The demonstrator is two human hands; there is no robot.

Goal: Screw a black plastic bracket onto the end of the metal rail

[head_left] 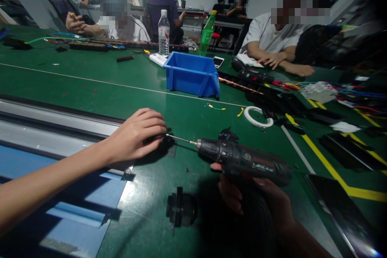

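My right hand [256, 197] is wrapped round the grip of a black cordless drill [244, 159] that lies nearly level over the green table [90, 88]. Its thin bit [180, 139] points left. My left hand [136, 135] is curled with fingertips pinched at the bit's tip, over a small dark part [169, 145] on the table; what the fingers hold is too small to make out. A black round part [180, 209] stands on the table just in front of the drill.
A blue bin [193, 74], a white tape ring [257, 117], two bottles [163, 32] and loose wires lie beyond. Black parts and a yellow floor-style stripe [332, 169] fill the right. A metal rail [54, 123] runs at left. Other people sit at the far side.
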